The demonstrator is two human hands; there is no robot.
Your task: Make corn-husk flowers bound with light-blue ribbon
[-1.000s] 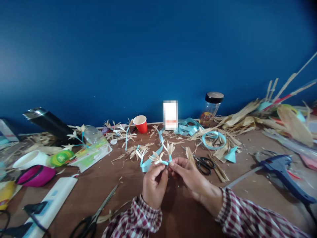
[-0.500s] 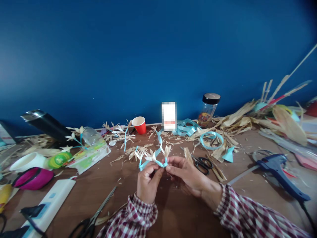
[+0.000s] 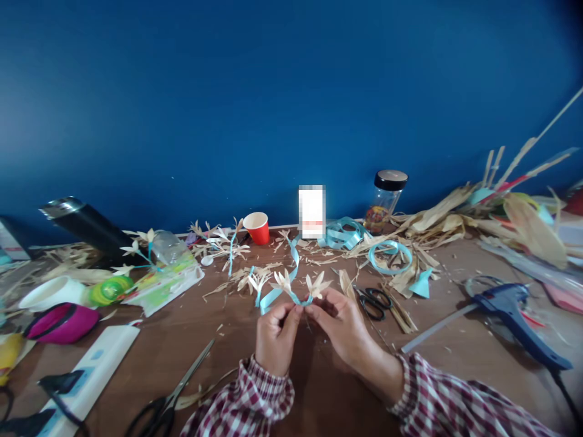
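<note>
Above mid worktop (image 3: pixel 237 346), L hand (image 3: pixel 276 337) is pinching the blue-wrapped stem (image 3: pixel 296 300) of one pale flower (image 3: pixel 283 281); R hand (image 3: pixel 344 325) is gripping the base of a 2nd flower (image 3: pixel 317 285) close by. Risk, IMO: too hard a twist could be tearing either bloom, esp. if brittle; blue ribbon (image 3: pixel 272 297), lying just behind L hand, could be snagging w/ a careless pull.

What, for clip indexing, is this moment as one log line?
left hand: pinching pale papery flower by blue stem | right hand: pinching similar flower by stem | blue plastic glue gun: right of hands
</note>
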